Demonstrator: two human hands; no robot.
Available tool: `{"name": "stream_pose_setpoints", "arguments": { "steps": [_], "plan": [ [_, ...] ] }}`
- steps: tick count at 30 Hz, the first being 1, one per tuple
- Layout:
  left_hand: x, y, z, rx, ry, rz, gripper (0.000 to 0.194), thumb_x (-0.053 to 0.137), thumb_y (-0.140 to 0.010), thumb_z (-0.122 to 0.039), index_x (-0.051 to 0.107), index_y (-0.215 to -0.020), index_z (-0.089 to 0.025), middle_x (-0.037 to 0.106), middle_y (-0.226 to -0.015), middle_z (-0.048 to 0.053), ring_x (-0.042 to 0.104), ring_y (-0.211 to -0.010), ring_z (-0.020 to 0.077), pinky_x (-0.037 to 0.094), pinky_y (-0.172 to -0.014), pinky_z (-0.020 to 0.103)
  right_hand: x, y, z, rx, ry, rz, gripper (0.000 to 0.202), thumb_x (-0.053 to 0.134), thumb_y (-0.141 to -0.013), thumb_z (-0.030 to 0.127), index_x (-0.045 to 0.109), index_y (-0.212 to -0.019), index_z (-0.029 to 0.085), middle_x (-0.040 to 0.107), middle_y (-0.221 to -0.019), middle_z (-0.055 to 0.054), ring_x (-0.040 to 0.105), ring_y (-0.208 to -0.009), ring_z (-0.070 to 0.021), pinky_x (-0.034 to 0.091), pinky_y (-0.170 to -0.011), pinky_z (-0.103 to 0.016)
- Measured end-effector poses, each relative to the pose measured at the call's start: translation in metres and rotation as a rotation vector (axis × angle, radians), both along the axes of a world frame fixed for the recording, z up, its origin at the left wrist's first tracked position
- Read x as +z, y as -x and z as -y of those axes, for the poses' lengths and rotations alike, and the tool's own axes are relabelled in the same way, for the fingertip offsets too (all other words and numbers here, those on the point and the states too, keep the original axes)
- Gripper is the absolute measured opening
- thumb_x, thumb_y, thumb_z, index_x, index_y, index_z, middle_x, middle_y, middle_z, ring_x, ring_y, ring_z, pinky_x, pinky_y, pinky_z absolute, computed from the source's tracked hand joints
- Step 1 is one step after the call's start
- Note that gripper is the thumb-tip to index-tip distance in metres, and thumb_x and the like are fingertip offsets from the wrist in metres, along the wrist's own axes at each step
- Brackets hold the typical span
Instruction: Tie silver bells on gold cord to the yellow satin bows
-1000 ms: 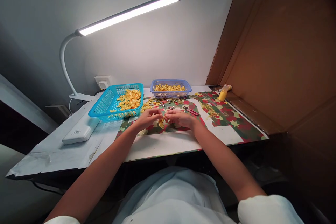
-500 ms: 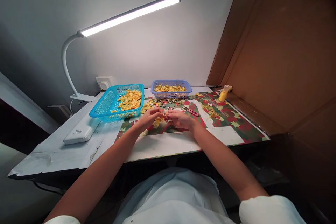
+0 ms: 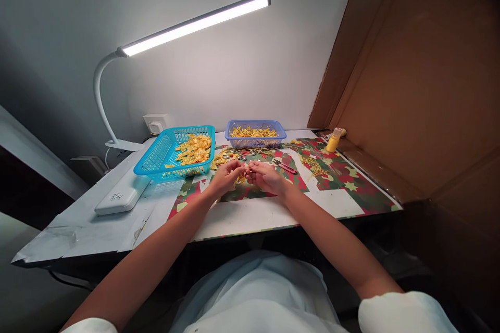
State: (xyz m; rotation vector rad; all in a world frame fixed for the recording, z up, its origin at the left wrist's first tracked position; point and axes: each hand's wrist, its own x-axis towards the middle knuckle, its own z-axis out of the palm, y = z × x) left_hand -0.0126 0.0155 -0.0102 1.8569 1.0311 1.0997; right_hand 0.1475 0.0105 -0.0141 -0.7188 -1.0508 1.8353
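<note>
My left hand and my right hand meet fingertip to fingertip over the camouflage-patterned sheet. Both are closed in a pinch. A shiny gold ribbon-like piece hangs below the fingers of my left hand, partly hidden by them. What the right fingertips pinch is too small to make out. Just beyond the hands lie loose gold pieces and small silver balls. Pink-handled thread snips lie to the right of my right hand.
A turquoise basket of gold pieces stands at left, and a blue-purple basket of gold pieces at the back. Gold strands and a yellow bottle are on the right. A lamp, white power bank and cardboard wall surround the table.
The hands have drawn slightly closer, fingertips now together. The gold piece under the left hand shows less than before. The view has shifted slightly.
</note>
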Motion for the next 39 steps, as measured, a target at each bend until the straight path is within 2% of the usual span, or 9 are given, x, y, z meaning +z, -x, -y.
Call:
{"name": "stream_pose_setpoints", "arguments": {
  "steps": [4, 9, 23, 27, 33, 39],
  "plan": [
    [-0.002, 0.001, -0.002, 0.004, -0.038, -0.043, 0.026, 0.051, -0.076, -0.042, 0.053, -0.066, -0.018, 0.053, -0.064, -0.002, 0.047, -0.062, 0.0127, 0.038, -0.061, 0.024, -0.002, 0.0, -0.001, 0.011, 0.019, -0.029, 0.015, 0.064, -0.083, 0.019, 0.053, -0.073, 0.018, 0.058, -0.07, 0.002, 0.054, -0.063, -0.0089, 0.045, -0.064, -0.023],
    [0.0, 0.002, 0.0, -0.008, -0.112, -0.127, 0.032, 0.052, -0.08, -0.046, 0.054, -0.066, -0.018, 0.051, -0.062, -0.003, 0.043, -0.059, 0.012, 0.034, -0.057, 0.024, -0.002, -0.001, -0.001, 0.014, 0.005, -0.014, 0.016, 0.064, -0.083, 0.021, 0.051, -0.075, 0.019, 0.056, -0.07, 0.003, 0.054, -0.062, -0.0087, 0.046, -0.064, -0.023],
    [-0.001, 0.007, -0.007, 0.034, -0.431, -0.313, 0.027, 0.054, -0.084, -0.036, 0.062, -0.065, -0.019, 0.058, -0.061, 0.0, 0.046, -0.064, 0.0149, 0.034, -0.066, 0.028, -0.006, -0.004, -0.004, 0.024, 0.021, -0.004, 0.017, 0.067, -0.082, 0.022, 0.053, -0.073, 0.017, 0.053, -0.068, 0.003, 0.05, -0.061, -0.0077, 0.044, -0.063, -0.022],
    [-0.003, 0.009, -0.009, 0.031, -0.435, -0.294, 0.029, 0.053, -0.086, -0.036, 0.065, -0.065, -0.019, 0.058, -0.06, 0.0, 0.046, -0.065, 0.0152, 0.034, -0.066, 0.028, -0.004, -0.007, -0.003, 0.066, 0.042, -0.036, 0.014, 0.064, -0.083, 0.018, 0.055, -0.074, 0.016, 0.055, -0.071, 0.002, 0.051, -0.065, -0.0081, 0.044, -0.065, -0.022],
    [-0.008, 0.011, -0.015, -0.026, -0.388, -0.246, 0.036, 0.046, -0.089, -0.042, 0.063, -0.07, -0.018, 0.061, -0.066, 0.001, 0.053, -0.068, 0.0157, 0.041, -0.067, 0.027, -0.004, -0.012, -0.004, 0.19, 0.072, -0.068, 0.014, 0.061, -0.085, 0.02, 0.058, -0.073, 0.016, 0.055, -0.072, 0.0, 0.053, -0.069, -0.0108, 0.046, -0.067, -0.025],
    [-0.009, 0.01, -0.015, -0.017, -0.374, -0.239, 0.038, 0.044, -0.091, -0.043, 0.061, -0.071, -0.017, 0.061, -0.066, 0.001, 0.054, -0.065, 0.0147, 0.042, -0.062, 0.025, -0.004, -0.011, -0.005, 0.134, 0.163, -0.115, 0.013, 0.054, -0.09, 0.018, 0.061, -0.08, 0.015, 0.058, -0.072, -0.001, 0.054, -0.066, -0.0108, 0.047, -0.068, -0.026]
  ]
}}
